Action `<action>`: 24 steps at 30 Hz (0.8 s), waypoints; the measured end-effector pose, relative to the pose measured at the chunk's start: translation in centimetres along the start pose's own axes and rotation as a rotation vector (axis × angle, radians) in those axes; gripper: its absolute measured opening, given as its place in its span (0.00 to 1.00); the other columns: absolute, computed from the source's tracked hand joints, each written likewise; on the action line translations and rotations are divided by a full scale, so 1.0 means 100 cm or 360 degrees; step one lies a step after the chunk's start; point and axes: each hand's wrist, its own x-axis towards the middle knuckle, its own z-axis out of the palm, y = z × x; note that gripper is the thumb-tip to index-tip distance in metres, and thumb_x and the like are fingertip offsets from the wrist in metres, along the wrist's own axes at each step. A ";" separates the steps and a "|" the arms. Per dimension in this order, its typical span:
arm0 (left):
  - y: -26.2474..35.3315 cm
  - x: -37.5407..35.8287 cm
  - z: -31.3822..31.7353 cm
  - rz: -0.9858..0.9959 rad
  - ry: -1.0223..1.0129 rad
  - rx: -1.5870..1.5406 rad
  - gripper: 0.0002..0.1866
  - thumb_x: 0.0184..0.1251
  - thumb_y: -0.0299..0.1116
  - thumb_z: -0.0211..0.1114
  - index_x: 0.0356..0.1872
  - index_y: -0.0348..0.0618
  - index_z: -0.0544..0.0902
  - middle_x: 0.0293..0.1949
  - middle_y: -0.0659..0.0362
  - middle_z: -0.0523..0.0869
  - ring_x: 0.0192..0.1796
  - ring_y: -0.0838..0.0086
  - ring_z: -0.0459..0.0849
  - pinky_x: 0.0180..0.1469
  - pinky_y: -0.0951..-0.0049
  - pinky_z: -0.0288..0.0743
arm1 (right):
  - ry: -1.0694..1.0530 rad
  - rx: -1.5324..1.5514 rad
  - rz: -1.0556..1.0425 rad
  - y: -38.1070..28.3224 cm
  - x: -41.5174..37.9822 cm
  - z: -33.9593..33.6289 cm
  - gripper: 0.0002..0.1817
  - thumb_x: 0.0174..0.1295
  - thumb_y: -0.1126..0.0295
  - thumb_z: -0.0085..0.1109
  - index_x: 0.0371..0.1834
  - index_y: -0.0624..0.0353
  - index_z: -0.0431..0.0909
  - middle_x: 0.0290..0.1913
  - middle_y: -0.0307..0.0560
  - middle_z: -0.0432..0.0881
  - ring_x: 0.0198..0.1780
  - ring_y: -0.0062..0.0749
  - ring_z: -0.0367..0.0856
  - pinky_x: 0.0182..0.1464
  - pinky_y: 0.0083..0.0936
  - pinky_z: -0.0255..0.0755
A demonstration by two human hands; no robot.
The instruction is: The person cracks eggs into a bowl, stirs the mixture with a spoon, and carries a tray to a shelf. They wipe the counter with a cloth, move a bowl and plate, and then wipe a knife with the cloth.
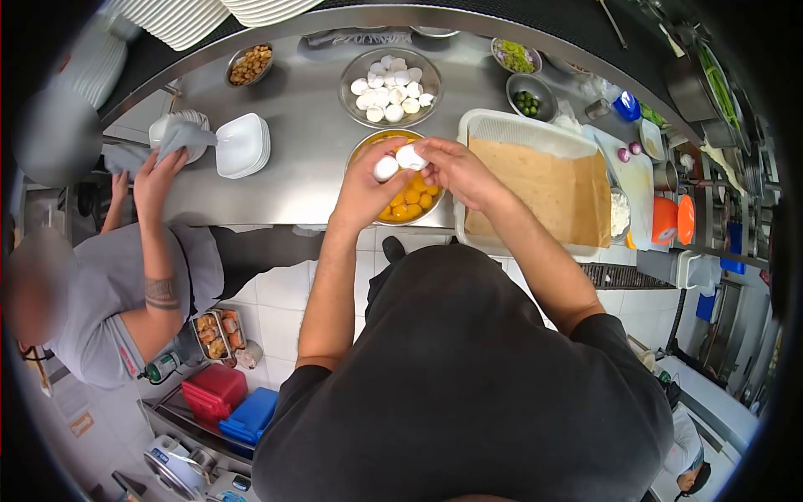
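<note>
My left hand (pixel 365 189) is closed around a white egg (pixel 386 169) over a metal bowl of yolks (pixel 410 203). Against it, a second white egg (pixel 410 157) is pinched by the fingertips of my right hand (pixel 462 173), and my left fingers reach that egg too. Many orange yolks show in the bowl below, partly hidden by my hands. Just behind it stands a metal bowl (pixel 345 88) heaped with white eggshells (pixel 391 84).
A white crate lined with brown paper (pixel 535 188) stands at right, beside a cutting board (pixel 640 197) with red onions. Stacked square dishes (pixel 241 146) sit at left. There a co-worker (pixel 159 243) handles a grey cloth (pixel 182 135). A shelf (pixel 335 18) overhangs the back.
</note>
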 end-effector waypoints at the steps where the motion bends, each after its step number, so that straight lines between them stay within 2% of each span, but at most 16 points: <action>1: 0.006 0.002 -0.001 0.0006 -0.0073 0.0056 0.24 0.67 0.27 0.75 0.64 0.43 0.83 0.52 0.58 0.85 0.56 0.76 0.82 0.61 0.73 0.77 | 0.0021 -0.0117 0.0016 0.000 0.000 -0.001 0.16 0.79 0.62 0.59 0.62 0.58 0.79 0.45 0.34 0.81 0.41 0.16 0.75 0.45 0.19 0.73; 4: 0.019 0.001 -0.002 -0.0310 -0.0128 -0.0066 0.23 0.67 0.32 0.78 0.62 0.41 0.86 0.52 0.58 0.88 0.55 0.77 0.83 0.61 0.73 0.77 | 0.0089 -0.0420 -0.0026 -0.006 -0.003 0.003 0.18 0.78 0.64 0.59 0.65 0.61 0.78 0.45 0.36 0.83 0.39 0.17 0.76 0.43 0.19 0.74; 10: -0.004 -0.010 0.009 -0.0511 0.0079 -0.0173 0.23 0.68 0.35 0.77 0.61 0.37 0.86 0.52 0.57 0.89 0.55 0.76 0.85 0.60 0.73 0.78 | 0.0104 -0.0790 -0.0278 0.012 -0.006 0.005 0.20 0.72 0.71 0.62 0.66 0.60 0.80 0.39 0.40 0.87 0.34 0.20 0.80 0.40 0.24 0.77; 13: -0.005 -0.015 0.015 -0.0346 0.0179 0.0024 0.22 0.68 0.35 0.77 0.60 0.38 0.87 0.52 0.55 0.90 0.54 0.75 0.86 0.60 0.73 0.79 | 0.0149 -0.1003 -0.0319 0.020 -0.001 0.001 0.21 0.69 0.71 0.64 0.65 0.58 0.81 0.35 0.41 0.87 0.31 0.21 0.81 0.38 0.25 0.78; 16: -0.007 -0.018 0.020 -0.0391 0.0304 0.0236 0.24 0.64 0.39 0.77 0.57 0.37 0.87 0.49 0.49 0.93 0.52 0.67 0.91 0.59 0.69 0.82 | 0.0195 -0.1103 -0.0387 0.032 0.005 0.001 0.21 0.67 0.69 0.65 0.64 0.57 0.83 0.32 0.42 0.86 0.30 0.23 0.81 0.37 0.26 0.78; 18: -0.009 -0.019 0.023 -0.0432 0.0362 0.0257 0.24 0.63 0.40 0.77 0.56 0.38 0.88 0.47 0.47 0.93 0.51 0.65 0.92 0.57 0.68 0.82 | 0.0258 -0.1195 -0.0461 0.033 0.006 0.007 0.20 0.67 0.69 0.65 0.62 0.57 0.83 0.30 0.43 0.86 0.30 0.24 0.81 0.38 0.27 0.78; 24: -0.012 -0.024 0.024 -0.0459 0.0446 0.0270 0.22 0.63 0.40 0.77 0.55 0.39 0.89 0.44 0.47 0.94 0.49 0.64 0.93 0.54 0.68 0.84 | 0.0284 -0.1287 -0.0528 0.029 0.000 0.017 0.21 0.66 0.69 0.64 0.62 0.57 0.84 0.40 0.51 0.88 0.33 0.32 0.85 0.41 0.30 0.80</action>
